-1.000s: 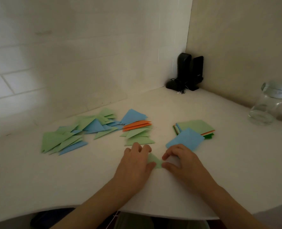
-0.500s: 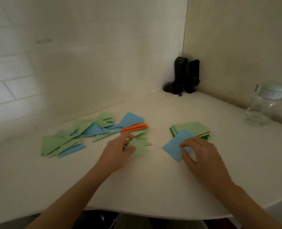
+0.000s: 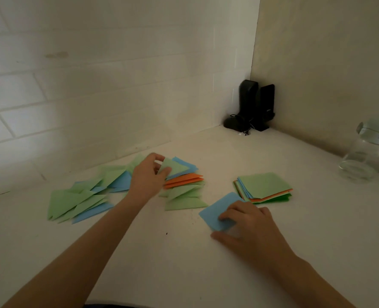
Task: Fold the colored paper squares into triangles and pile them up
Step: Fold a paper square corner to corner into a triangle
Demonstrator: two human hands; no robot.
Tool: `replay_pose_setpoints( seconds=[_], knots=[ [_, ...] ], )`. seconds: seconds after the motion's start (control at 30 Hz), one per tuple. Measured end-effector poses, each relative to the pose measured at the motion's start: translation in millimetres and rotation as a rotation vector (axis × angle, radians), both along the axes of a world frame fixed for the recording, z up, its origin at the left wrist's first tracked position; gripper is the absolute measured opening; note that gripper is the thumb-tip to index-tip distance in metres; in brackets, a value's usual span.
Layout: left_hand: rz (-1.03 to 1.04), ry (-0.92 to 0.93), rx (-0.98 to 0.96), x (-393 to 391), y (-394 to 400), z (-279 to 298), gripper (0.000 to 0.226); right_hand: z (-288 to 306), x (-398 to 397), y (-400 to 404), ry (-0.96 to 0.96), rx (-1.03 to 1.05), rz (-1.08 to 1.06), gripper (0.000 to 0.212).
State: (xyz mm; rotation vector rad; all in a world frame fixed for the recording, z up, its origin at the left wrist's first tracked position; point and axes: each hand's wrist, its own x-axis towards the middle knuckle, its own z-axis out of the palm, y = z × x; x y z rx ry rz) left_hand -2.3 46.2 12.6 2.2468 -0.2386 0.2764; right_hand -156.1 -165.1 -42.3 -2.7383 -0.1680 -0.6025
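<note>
My left hand [image 3: 147,177] pinches a folded green triangle [image 3: 174,167] and holds it over the far end of the pile of triangles [image 3: 184,190], which shows blue, orange and green pieces. More folded green and blue triangles [image 3: 82,196] lie spread to the left. My right hand [image 3: 248,225] rests its fingers on a blue paper square [image 3: 219,210] lying flat in front of the stack of unfolded squares [image 3: 264,187], whose top sheet is green.
A white table [image 3: 184,263] fills a corner between a white brick wall and a beige wall. Two black speakers [image 3: 254,105] with a cable stand in the corner. A glass jar [image 3: 368,152] with a pale lid stands at the far right.
My left hand carried the green triangle from the near table edge up to the far end of the pile. My right hand reached to the blue square and drew it nearer.
</note>
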Motion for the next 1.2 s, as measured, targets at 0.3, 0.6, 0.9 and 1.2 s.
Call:
replay_pose_setpoints(
  seconds=[0.3,0.6,0.9,1.2],
  knots=[
    [0.103,-0.188,0.248,43.2,-15.9,-14.9,0.031,-10.2,4.5,-2.8,-0.127,0.056,-0.01,0.02],
    [-0.733,-0.074,0.208,-61.9,-29.5,-18.5,0.027,-9.8,5.5,-4.9,-0.067,0.287,0.013,0.014],
    [-0.505,-0.278,0.245,-101.0,-25.6,-55.2,0.029,-9.7,-16.3,-0.8,-0.028,0.227,-0.003,0.016],
    [-0.4,-0.134,0.137,-101.9,-33.6,-57.6,0.03,0.3,-17.1,11.5,0.037,0.346,-0.136,0.027]
  ],
)
